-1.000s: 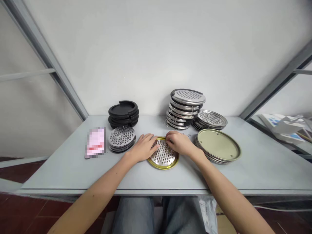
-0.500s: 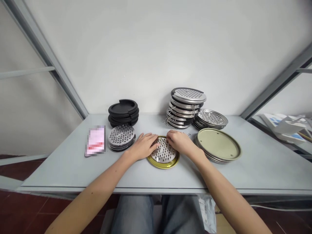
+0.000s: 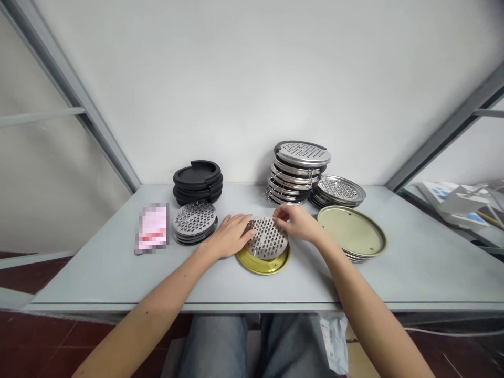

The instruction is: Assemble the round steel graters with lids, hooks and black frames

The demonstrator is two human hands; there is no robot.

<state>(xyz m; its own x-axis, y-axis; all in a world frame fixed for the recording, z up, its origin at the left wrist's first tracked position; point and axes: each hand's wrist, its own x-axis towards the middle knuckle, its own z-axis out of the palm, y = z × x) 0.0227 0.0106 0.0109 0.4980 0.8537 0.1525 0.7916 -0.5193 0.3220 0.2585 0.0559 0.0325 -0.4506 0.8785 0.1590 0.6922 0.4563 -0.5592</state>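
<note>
Head camera view: a round perforated steel disc [image 3: 268, 239] is being handled by two bare hands over a shallow gold-coloured lid [image 3: 255, 265], which is lying on a grey table [image 3: 98, 273]. The disc is being kept toward the far side of the lid, so the near part of the lid is being left uncovered. If the disc is touching the lid cannot be told.

The left hand [image 3: 230, 236] is being kept half open and low, with its fingers reaching to the left edge of the disc. The right hand [image 3: 297, 221] is being curved over the upper right edge of the disc, with the fingers bent down onto it. For both hands, the contact with the disc is being shown, but how firmly it is being gripped cannot be told.

Around the hands, a stack of black rings [image 3: 197, 181] and a stack of perforated discs [image 3: 195, 223] are being kept on the left side. A pile of oval steel graters [image 3: 297, 173], a stack of round perforated trays [image 3: 337, 191] and a stack of pale olive lids [image 3: 352, 231] are being kept on the right side. A pixelated pink packet [image 3: 153, 228] is being left near the left stack of discs.
</note>
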